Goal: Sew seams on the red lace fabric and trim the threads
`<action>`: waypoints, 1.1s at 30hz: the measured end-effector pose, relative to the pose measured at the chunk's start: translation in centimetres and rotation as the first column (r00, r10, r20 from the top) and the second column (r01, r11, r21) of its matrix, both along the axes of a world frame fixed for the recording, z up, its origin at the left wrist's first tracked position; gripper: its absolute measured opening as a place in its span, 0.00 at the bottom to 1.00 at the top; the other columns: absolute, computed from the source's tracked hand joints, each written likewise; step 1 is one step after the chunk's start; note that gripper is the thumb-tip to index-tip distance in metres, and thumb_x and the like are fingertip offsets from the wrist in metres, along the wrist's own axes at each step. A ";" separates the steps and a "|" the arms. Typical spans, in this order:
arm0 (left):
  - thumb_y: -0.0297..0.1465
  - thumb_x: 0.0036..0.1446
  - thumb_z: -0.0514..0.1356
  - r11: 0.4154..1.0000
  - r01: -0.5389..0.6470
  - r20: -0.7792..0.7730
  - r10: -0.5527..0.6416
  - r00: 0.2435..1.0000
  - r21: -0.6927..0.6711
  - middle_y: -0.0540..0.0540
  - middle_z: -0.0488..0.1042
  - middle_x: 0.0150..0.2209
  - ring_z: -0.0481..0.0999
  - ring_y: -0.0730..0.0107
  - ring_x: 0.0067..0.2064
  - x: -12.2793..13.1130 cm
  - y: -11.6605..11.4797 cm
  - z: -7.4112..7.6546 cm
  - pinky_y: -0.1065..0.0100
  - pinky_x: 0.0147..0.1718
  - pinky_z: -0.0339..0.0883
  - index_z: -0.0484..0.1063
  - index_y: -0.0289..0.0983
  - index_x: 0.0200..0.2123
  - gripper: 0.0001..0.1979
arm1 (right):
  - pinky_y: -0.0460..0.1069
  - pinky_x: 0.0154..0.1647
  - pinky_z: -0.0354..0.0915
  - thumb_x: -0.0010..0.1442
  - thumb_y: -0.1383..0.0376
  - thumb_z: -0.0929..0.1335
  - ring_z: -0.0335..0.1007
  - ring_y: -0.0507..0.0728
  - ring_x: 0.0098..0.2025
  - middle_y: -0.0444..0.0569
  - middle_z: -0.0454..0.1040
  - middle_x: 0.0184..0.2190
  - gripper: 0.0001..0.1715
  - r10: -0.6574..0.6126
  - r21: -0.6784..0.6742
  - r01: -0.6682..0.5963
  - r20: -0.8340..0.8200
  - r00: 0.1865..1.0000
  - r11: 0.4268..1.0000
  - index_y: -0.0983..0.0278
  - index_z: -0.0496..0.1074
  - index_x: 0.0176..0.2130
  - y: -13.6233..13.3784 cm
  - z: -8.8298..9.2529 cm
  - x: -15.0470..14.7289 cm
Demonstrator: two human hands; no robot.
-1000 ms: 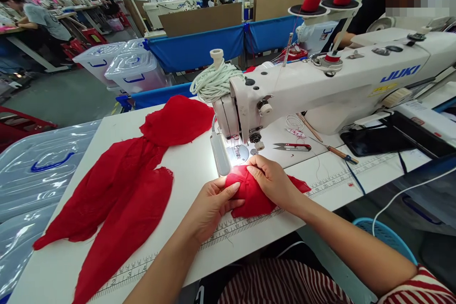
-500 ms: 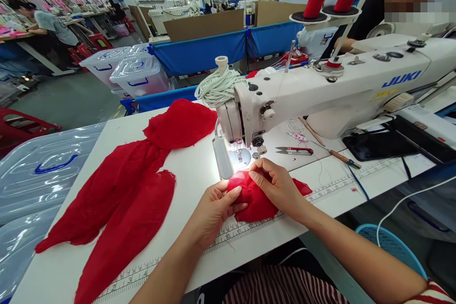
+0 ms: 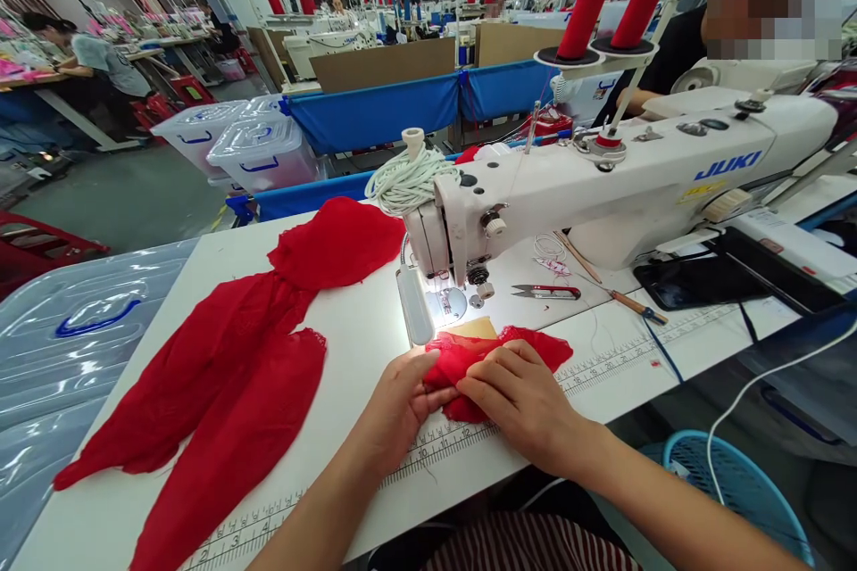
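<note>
A small piece of red fabric point(image 3: 528, 346) lies on the white table in front of the needle of a white JUKI sewing machine point(image 3: 603, 178). My left hand point(image 3: 398, 406) pinches its left edge, fingers closed on the cloth. Beside it, my right hand point(image 3: 519, 401) presses on and grips the fabric's near side. A tan patch point(image 3: 472, 328) shows just behind the fabric, under the machine's lamp.
A long pile of red fabric point(image 3: 228, 375) covers the table's left half. Thread snips point(image 3: 545, 292), an awl point(image 3: 629, 303) and a dark phone point(image 3: 696, 281) lie right of the needle. Clear plastic bin lids point(image 3: 73, 330) sit at left, a blue basket point(image 3: 736, 482) at lower right. Other people work behind.
Both hands have drawn the small red fabric back from the needle toward me. The right hand came down from the far edge onto the near side, uncovering a tan patch.
</note>
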State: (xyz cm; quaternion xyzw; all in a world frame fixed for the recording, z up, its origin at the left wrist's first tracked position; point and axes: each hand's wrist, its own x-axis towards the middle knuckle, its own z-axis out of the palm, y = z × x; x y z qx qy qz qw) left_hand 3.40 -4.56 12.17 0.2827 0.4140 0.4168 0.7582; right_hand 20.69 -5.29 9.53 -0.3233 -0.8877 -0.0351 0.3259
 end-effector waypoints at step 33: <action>0.30 0.51 0.66 0.998 -0.017 0.029 0.019 0.999 -0.061 0.43 0.79 0.39 0.76 0.70 0.42 0.3 0.1 -0.5 0.73 0.47 0.70 0.79 0.33 0.36 0.09 | 0.50 0.37 0.65 0.65 0.64 0.59 0.69 0.55 0.36 0.50 0.74 0.34 0.14 -0.158 -0.378 0.100 -0.126 0.979 0.921 0.63 0.72 0.40 1.3 1.3 0.4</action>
